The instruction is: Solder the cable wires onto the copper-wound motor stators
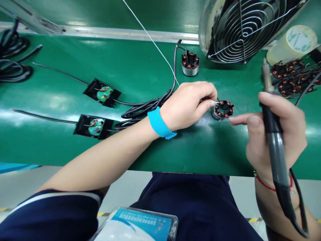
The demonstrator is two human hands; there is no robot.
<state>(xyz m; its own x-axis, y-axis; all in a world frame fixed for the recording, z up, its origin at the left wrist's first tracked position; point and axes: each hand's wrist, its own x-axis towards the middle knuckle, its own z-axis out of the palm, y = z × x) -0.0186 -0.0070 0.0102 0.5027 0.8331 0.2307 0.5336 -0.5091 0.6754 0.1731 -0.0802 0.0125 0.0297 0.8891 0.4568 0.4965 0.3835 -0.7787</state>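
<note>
At centre right of the frame, the left hand (pixel 188 105) is pinching thin wires at a small stator (pixel 223 109) lying on the green belt (pixel 140 70). Just right of it, the right hand (pixel 276 134) is gripping a soldering iron (pixel 273 140), forefinger reaching toward the stator.

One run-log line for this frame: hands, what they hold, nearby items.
left hand: pinching wires at stator | right hand: holds soldering iron, tip up | nearby: second stator, fan, two boards

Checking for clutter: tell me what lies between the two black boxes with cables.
Only bare green mat between the upper box and lower box, in the head view.
</note>
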